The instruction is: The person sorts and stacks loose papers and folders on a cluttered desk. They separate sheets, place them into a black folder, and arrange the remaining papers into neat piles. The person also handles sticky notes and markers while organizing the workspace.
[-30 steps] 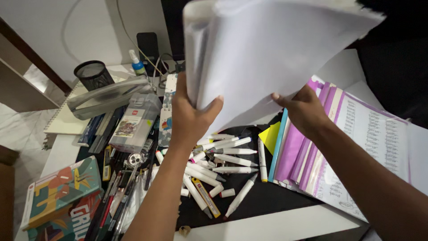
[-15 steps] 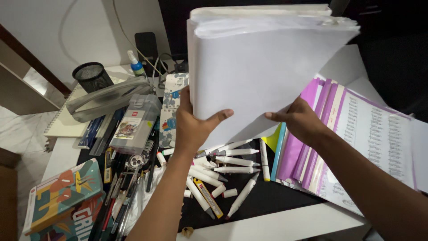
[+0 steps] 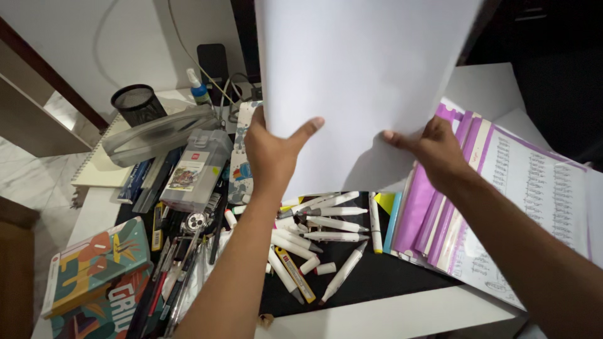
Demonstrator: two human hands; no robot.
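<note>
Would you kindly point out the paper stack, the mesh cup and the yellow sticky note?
Paper stack (image 3: 358, 69), head view, front sheet.
Mesh cup (image 3: 136, 108), head view, side wall.
Sticky note (image 3: 384, 201), head view, visible corner.

Lighting uneven. Brightest zone is the white sheet of paper (image 3: 361, 81) at upper centre, evenly lit, near overexposure, no surface detail resolved. Upper right of frame falls to near black; detail lost there. A soft shadow sits on the sheet's lower edge beside the right hand (image 3: 433, 150). The left hand (image 3: 271, 157) is moderately lit, edges sharp. Markers (image 3: 320, 229) at centre are in focus on the dark worktop (image 3: 389, 273). Slight wide-angle stretching at the lower corners. Forearms at the bottom edge appear dim.
</note>
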